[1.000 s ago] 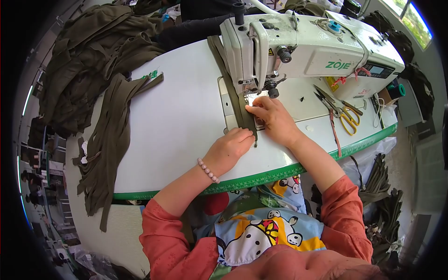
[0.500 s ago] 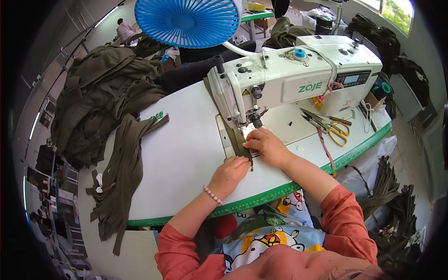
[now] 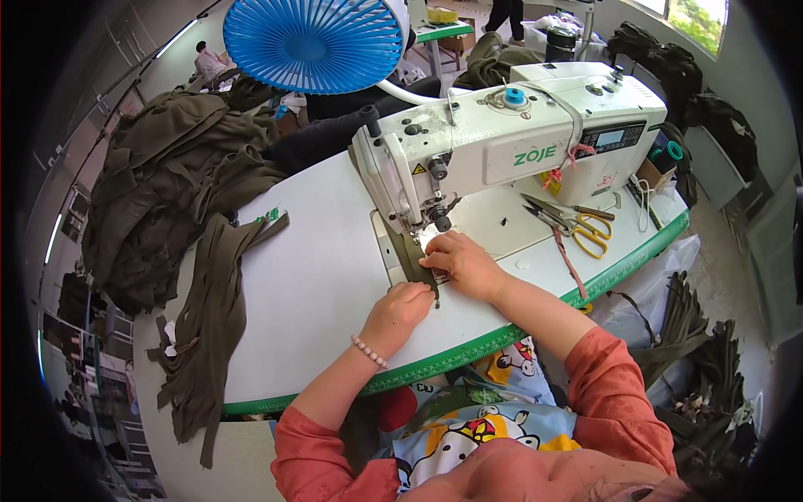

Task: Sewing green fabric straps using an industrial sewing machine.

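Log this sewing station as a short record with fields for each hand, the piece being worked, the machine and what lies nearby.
left hand: fingers curled on the narrow olive fabric strip
right hand: pressing the strip flat by the needle
machine: white industrial sewing machine
right of machine: yellow-handled scissors
table's left: pile of olive fabric strips
above: blue round fan

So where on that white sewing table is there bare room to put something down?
The widest bare patch of the white table lies between the draped olive fabric strips and the white sewing machine. A smaller gap sits near the front edge, right of the right hand. It is crowded by the needle, where both hands press the olive strip, and around the yellow-handled scissors.
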